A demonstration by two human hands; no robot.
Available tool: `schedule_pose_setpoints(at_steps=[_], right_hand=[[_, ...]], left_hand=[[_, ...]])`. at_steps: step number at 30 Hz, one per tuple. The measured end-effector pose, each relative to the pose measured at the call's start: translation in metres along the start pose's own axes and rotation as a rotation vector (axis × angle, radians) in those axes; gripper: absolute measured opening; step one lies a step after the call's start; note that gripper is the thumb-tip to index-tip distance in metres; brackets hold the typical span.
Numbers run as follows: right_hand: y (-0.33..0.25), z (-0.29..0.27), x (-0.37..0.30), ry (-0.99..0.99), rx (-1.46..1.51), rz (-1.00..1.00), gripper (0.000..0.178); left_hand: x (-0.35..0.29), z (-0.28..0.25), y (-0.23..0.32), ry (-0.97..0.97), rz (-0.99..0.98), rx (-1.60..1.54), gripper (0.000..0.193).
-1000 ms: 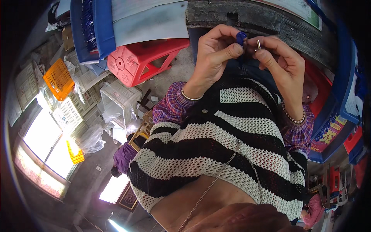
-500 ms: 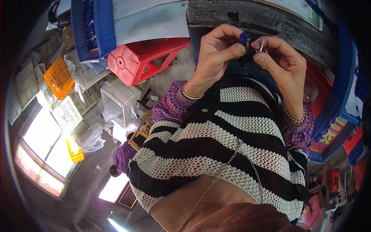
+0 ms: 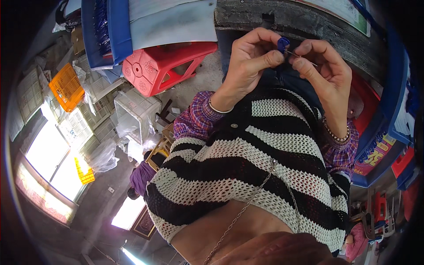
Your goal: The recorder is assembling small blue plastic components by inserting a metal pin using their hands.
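Between the thumb and forefinger of my left hand (image 3: 256,56) is a small, dark blue, bunched piece (image 3: 283,43) that looks like folded fabric or ribbon; its exact kind is unclear. My right hand (image 3: 324,66) pinches a thin, shiny metal needle-like rod (image 3: 289,52). One end of the rod reaches the lower edge of the blue piece; whether it enters it I cannot tell. The other end sticks out past my right thumb. Both hands are held up close together, just before the dark wooden bench edge (image 3: 309,24).
At the left stands a red plastic stool (image 3: 143,70) beside a blue tray (image 3: 120,35) with dark blue pieces. Blue bins (image 3: 375,170) are close on my right. White crates (image 3: 139,108), an orange basket (image 3: 66,88) and a person in purple (image 3: 143,176) are farther off.
The metal rod has swung from nearly upright to slanting sideways, and its end now meets the blue piece. My right fingers have shifted slightly; my left hand keeps its pinch.
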State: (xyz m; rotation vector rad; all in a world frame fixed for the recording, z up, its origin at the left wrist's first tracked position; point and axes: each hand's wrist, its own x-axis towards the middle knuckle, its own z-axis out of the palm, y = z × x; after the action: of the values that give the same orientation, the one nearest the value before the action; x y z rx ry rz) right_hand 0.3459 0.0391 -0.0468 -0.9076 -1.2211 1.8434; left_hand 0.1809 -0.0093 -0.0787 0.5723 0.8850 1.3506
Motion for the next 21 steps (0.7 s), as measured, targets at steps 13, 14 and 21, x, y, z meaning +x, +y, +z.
schedule_pose_setpoints(at_steps=[13,14,21], right_hand=[[0.0026,-0.0044,0.0008,-0.02,0.014,0.06,0.021],[0.0035,-0.0044,0.001,-0.02,0.014,0.061,0.021],[0.0052,-0.0023,0.0012,-0.015,0.029,0.022,0.021]], left_hand=[[0.0004,-0.0027,-0.0016,0.008,-0.013,0.001,0.026],[0.0005,-0.0028,-0.0015,0.008,-0.013,0.001,0.026],[0.0006,-0.0039,-0.0019,-0.008,-0.006,-0.019,0.025]])
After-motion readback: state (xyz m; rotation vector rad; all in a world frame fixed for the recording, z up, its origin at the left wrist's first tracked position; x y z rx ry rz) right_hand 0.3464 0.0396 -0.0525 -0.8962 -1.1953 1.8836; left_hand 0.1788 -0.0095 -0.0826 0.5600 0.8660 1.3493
